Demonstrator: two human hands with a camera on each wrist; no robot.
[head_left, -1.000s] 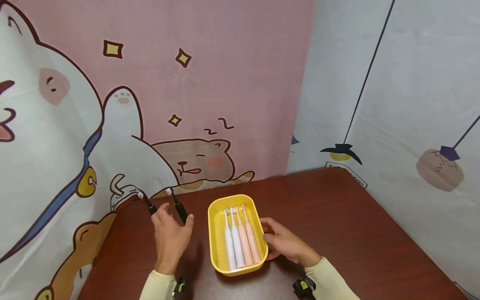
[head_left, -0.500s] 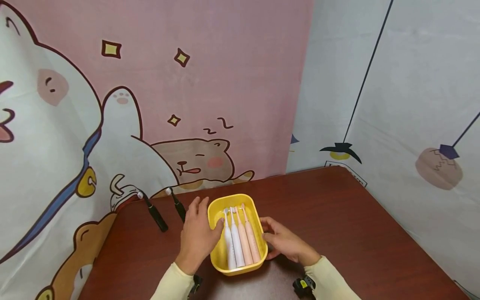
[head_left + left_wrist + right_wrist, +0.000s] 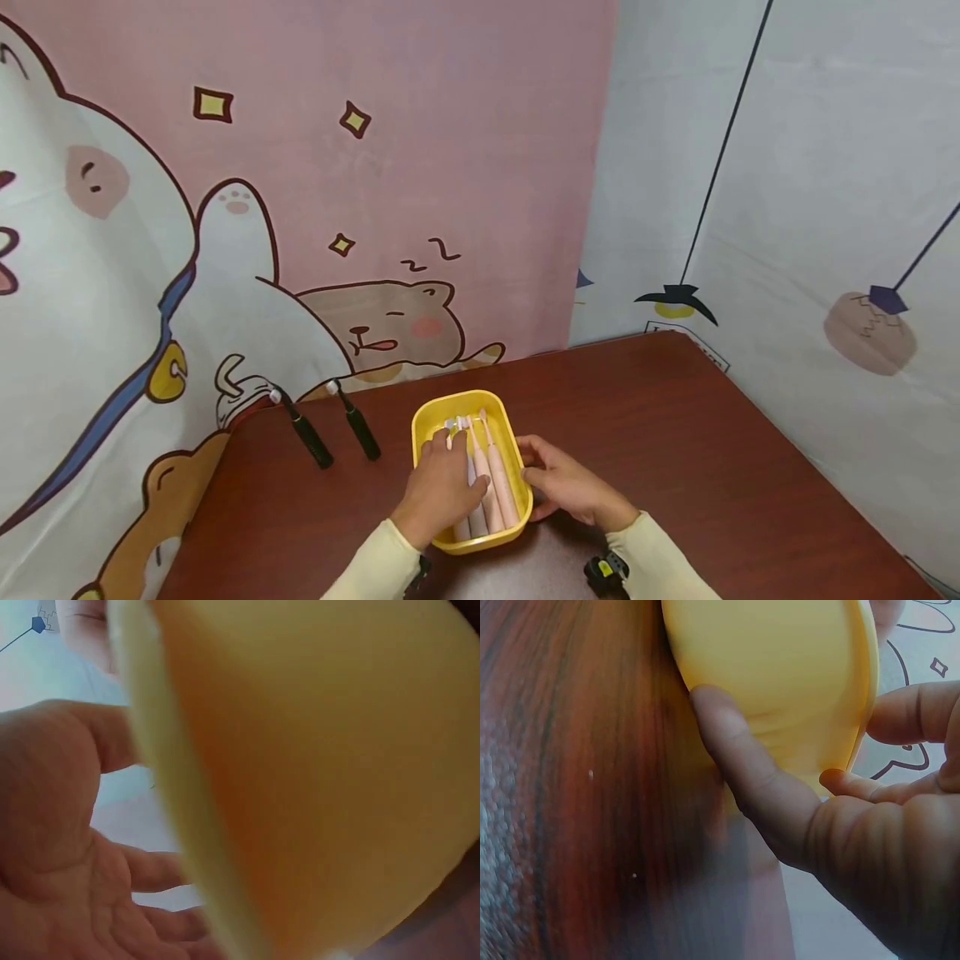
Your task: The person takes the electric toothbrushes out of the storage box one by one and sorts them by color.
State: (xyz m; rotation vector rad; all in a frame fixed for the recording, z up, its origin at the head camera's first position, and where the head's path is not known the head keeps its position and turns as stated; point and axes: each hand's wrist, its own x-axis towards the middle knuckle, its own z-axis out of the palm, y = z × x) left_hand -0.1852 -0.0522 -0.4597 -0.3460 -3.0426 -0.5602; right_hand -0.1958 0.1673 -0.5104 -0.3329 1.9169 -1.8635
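Head view: the left hand, fingers apart, is over two slim white toothbrushes; two slim pink toothbrushes lie right of it, all inside the rounded yellow plastic tray the right hand grips.

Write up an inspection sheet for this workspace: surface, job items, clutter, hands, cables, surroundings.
Surface: dark reddish-brown wood-grain table; glare near the front.
Job items: yellow, rounded rectangular tray holding two pale-pink electric toothbrushes and two white electric toothbrushes, the white pair partly covered; two black electric toothbrushes lie on the table, left of the tray.
Clutter: nothing seen.
Hands: left hand reaches into the tray over the white toothbrushes, contact unclear; right hand holds the tray's right side.
Cables: thin dark line at the table's right edge; cannot tell if it is a cable.
Surroundings: pink and pale-grey wall covering printed with cartoon animals and hanging lamps.
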